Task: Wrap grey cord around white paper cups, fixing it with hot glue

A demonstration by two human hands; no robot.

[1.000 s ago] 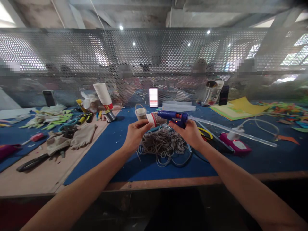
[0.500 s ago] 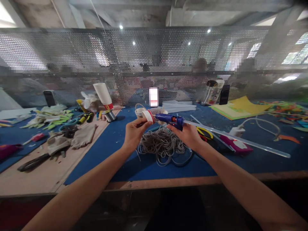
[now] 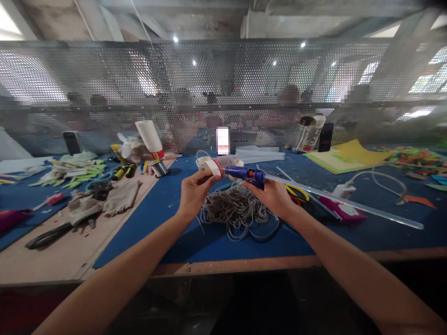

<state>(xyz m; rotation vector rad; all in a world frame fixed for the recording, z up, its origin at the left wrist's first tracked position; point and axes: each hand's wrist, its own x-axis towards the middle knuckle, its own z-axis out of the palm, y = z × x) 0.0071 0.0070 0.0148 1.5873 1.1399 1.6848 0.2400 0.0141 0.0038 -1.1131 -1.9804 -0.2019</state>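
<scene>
My left hand (image 3: 195,190) pinches a small white cup piece with a red rim (image 3: 213,168) above the blue mat. In my right hand (image 3: 275,195) is a blue glue gun (image 3: 246,173), its nozzle pointing left at the red rim; whether it touches cannot be made out. A long clear glue stick (image 3: 349,202) sticks out of the gun's back end toward the right. Below both hands lies a tangled heap of grey cord (image 3: 235,209). Just behind the cup piece stands a small pale basket with a handle (image 3: 201,162), partly hidden.
Stacked paper cups (image 3: 149,135) lean at the back left, near grey gloves (image 3: 122,197) and scissors. Yellow-handled pliers (image 3: 296,193), a magenta box (image 3: 344,209), a white plug (image 3: 344,190) and yellow sheets (image 3: 349,156) lie right. A perforated metal screen (image 3: 223,74) stands behind.
The cup piece and my left hand have shifted slightly left and tilted a little. The glue gun has moved very slightly left, still in my right hand.
</scene>
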